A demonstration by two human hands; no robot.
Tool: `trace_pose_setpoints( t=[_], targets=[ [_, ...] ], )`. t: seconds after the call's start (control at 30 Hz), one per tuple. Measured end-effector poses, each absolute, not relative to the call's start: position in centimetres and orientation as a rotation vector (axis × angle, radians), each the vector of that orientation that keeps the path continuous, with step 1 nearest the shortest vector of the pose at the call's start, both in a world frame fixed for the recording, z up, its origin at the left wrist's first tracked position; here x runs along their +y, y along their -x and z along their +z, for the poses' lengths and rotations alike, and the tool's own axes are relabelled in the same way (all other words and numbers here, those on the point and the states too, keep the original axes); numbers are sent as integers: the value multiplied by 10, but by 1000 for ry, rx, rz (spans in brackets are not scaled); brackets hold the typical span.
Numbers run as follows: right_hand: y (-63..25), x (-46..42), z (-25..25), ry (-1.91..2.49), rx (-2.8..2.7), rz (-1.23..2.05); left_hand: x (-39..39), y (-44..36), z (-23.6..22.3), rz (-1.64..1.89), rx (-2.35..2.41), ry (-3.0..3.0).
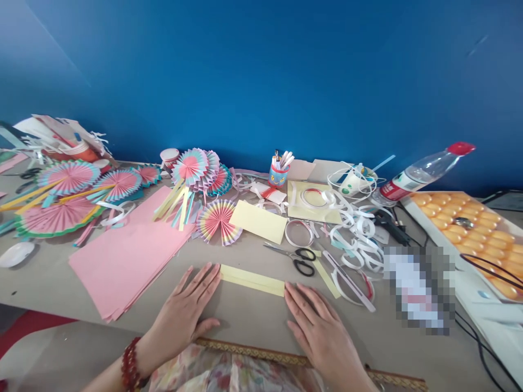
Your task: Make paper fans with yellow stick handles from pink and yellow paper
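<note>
Fingers of L hand (183,311) & R hand (321,324) lie flat, gripping nothing, tips at opp ends of yellow strip (252,281), long axis running btwn them, neither hand nearer

Head view, down over table (253,316), facing wall (261,81).

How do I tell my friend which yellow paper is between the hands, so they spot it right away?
Start at the big blue wall, then look down at the table. Near its front edge, between the left hand and right hand, lies a yellow strip. Unlike the wider yellow sheet beyond it, this one has a hand at each end.
</note>
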State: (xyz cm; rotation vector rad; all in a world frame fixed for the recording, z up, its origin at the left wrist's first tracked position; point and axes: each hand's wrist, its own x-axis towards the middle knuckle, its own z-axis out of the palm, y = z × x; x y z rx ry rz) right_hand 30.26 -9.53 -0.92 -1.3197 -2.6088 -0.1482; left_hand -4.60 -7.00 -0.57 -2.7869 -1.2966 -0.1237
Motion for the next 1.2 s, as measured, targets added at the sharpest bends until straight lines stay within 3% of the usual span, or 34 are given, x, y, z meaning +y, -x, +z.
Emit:
trace_pose_setpoints(
  t=[0.2, 0.43, 0.73, 1.2],
  targets=[
    [-307, -87, 1, 1440, -2361, 4, -61, 48, -7, -105, -1202, 2867],
    [-269, -71, -4, 1420, -2465, 161, -61, 25, 6, -199, -1285, 2910],
    [-247, -94, 14, 1140, -2571, 686, -25, -18, 3, -265, -1087, 3083],
    [-275, -29, 5, 1135, -2581, 251, 5, -6, 4, -428, -692, 3356]
  ],
)
